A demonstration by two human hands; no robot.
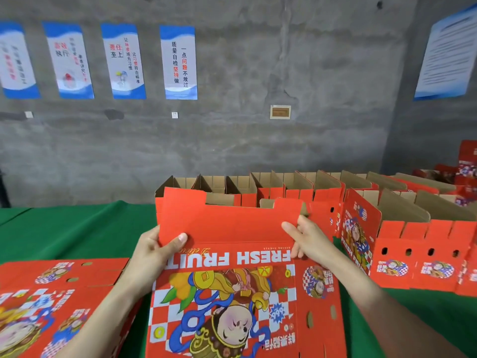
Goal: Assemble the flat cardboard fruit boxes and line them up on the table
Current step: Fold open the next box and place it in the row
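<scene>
A red printed fruit box (227,288) with "FRESH FRUIT" lettering fills the middle of the head view, with its plain red top flap folded up toward the wall. My left hand (152,251) grips the flap's left edge, thumb on its front face. My right hand (307,239) pinches the flap's right edge. A stack of flat red boxes (56,301) lies at the lower left. Several assembled open boxes (284,188) stand in rows behind and to the right.
The table wears a green cloth (77,228), bare at the left and along the lower right. A grey concrete wall with several blue-and-white posters (178,62) rises behind the table. More red cartons (464,171) are piled at the far right.
</scene>
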